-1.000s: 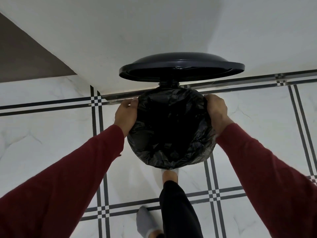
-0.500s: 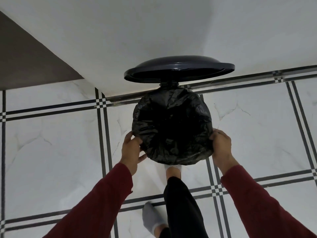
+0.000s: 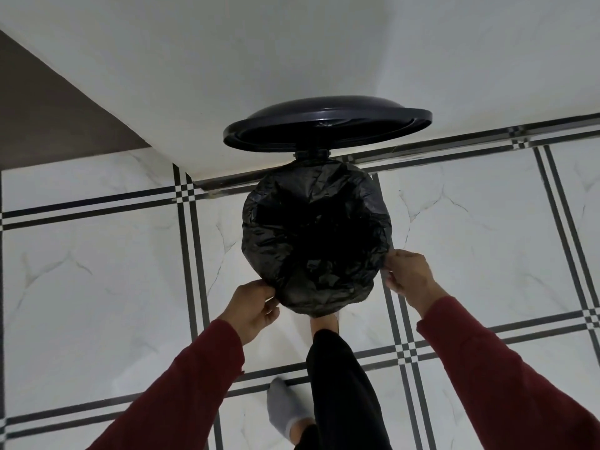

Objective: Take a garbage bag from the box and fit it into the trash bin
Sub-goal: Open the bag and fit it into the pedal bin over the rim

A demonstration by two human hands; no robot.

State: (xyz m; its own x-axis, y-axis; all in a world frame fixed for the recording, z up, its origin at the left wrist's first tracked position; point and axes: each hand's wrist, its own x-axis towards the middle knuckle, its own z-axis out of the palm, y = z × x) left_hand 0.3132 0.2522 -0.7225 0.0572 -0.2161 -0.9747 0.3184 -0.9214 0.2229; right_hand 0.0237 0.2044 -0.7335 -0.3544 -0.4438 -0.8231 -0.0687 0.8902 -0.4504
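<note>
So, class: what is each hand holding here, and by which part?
Both hold the black bag at its folded-over edge: left hand at the near-left, right hand at the near-right.

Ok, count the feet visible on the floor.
2. One foot is at the bin's near base, mostly hidden by the black bag; a grey-socked foot stands on the tiles nearer the camera.

Trash bin (image 3: 324, 154) body perhaps wholly under garbage bag (image 3: 315, 238).
</note>
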